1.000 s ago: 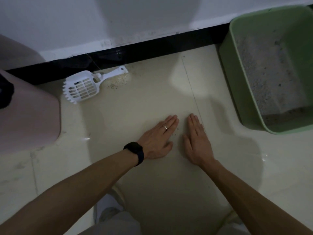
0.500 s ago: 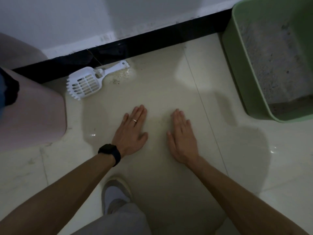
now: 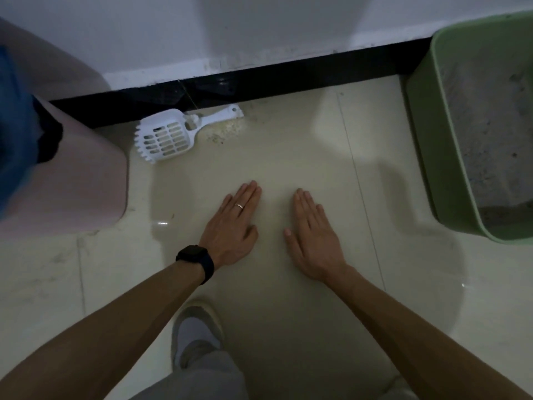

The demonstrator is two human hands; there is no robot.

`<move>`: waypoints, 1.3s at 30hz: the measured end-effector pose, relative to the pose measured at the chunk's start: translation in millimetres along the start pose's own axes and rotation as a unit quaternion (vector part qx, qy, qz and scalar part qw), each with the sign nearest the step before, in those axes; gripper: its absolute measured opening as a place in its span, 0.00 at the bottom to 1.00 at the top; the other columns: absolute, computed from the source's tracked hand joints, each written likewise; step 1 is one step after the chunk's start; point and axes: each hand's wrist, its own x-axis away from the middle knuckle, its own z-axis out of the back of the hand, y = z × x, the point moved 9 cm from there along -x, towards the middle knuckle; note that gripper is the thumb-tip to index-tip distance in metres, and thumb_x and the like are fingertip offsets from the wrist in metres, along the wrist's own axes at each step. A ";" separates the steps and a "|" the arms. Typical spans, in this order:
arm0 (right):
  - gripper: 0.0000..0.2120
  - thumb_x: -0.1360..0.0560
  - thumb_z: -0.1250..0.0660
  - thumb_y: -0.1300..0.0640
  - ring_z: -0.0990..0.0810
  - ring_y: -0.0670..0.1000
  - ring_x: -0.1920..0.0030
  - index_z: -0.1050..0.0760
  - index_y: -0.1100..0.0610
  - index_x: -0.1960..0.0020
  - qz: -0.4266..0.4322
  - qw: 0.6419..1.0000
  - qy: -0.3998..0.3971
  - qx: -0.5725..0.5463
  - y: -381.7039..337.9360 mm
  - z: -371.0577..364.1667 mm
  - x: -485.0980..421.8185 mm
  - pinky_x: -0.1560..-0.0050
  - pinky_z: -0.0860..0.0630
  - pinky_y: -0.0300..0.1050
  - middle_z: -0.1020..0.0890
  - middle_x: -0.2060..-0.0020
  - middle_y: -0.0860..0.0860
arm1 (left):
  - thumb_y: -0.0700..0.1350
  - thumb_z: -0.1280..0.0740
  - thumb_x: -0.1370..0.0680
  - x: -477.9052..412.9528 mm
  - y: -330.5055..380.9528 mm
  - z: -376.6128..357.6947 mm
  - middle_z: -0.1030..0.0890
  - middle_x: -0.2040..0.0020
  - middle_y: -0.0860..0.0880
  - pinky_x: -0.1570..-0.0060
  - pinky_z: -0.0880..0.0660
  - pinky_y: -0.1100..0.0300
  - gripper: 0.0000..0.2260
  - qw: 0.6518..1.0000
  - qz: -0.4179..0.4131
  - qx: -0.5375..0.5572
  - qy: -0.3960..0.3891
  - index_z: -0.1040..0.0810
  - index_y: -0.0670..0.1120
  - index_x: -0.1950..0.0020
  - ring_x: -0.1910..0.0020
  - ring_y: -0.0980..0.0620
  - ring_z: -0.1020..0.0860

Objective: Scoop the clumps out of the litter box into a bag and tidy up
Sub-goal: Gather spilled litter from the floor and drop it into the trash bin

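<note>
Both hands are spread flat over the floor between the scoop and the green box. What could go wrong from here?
1. Spilled litter grains lie by the white scoop; sweeping with the bare left hand and right hand may spread them or dirty the palms.
2. The picture is dim, so small grains on the pale floor tiles could be missed.
3. The green litter box sits close on the right; a careless arm might knock it.

No text, label or number can be read anywhere.
</note>
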 end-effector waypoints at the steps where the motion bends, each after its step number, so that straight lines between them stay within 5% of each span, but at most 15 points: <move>1: 0.32 0.18 0.52 0.45 0.58 0.49 0.21 0.55 0.61 0.20 -0.004 1.000 0.004 0.005 4.1 5.8 -9.2 0.22 0.55 0.50 0.52 0.21 0.54 | 0.47 0.46 0.23 0.5 -0.6 0.8 0.58 0.20 0.51 0.25 0.62 0.58 0.34 1.000 0.004 0.005 0.004 0.54 0.45 0.19 0.21 0.56 0.61; 12: 0.30 0.17 0.60 0.44 0.53 0.50 0.21 0.50 0.58 0.20 0.158 0.971 -0.110 0.144 1.2 9.7 -20.5 0.22 0.52 0.54 0.48 0.21 0.52 | 0.50 0.50 0.23 7.7 -6.5 0.4 0.56 0.19 0.49 0.23 0.57 0.55 0.33 1.000 0.021 -0.008 0.006 0.54 0.46 0.19 0.21 0.53 0.57; 17: 0.28 0.17 0.54 0.47 0.45 0.54 0.22 0.41 0.63 0.23 0.166 0.978 -0.061 0.107 -5.9 14.1 1.1 0.22 0.47 0.54 0.39 0.23 0.58 | 0.52 0.54 0.25 6.9 -8.0 -4.0 0.55 0.19 0.48 0.23 0.54 0.53 0.34 0.999 0.024 -0.035 0.005 0.54 0.45 0.19 0.20 0.52 0.56; 23: 0.34 0.18 0.51 0.41 0.57 0.51 0.21 0.50 0.60 0.20 0.139 0.974 -0.086 0.158 -40.2 -29.4 18.7 0.23 0.52 0.61 0.51 0.20 0.54 | 0.47 0.51 0.23 0.3 -9.3 1.9 0.50 0.19 0.48 0.23 0.51 0.51 0.31 0.998 0.008 -0.063 0.011 0.50 0.45 0.19 0.21 0.52 0.52; 28: 0.35 0.19 0.51 0.39 0.55 0.52 0.21 0.50 0.60 0.20 0.009 0.988 -0.048 0.149 -7.7 -10.3 15.2 0.23 0.54 0.60 0.49 0.21 0.54 | 0.47 0.52 0.22 -3.0 -5.9 7.4 0.51 0.19 0.49 0.23 0.55 0.53 0.30 0.998 -0.013 -0.064 -0.008 0.50 0.45 0.19 0.21 0.54 0.54; 39: 0.33 0.18 0.54 0.41 0.53 0.50 0.21 0.49 0.60 0.20 0.015 0.989 -0.047 0.136 -3.7 7.1 -46.0 0.22 0.54 0.58 0.48 0.21 0.53 | 0.45 0.48 0.22 -40.1 7.3 20.0 0.50 0.19 0.46 0.23 0.53 0.52 0.30 0.994 -0.069 -0.081 -0.021 0.50 0.43 0.19 0.21 0.51 0.51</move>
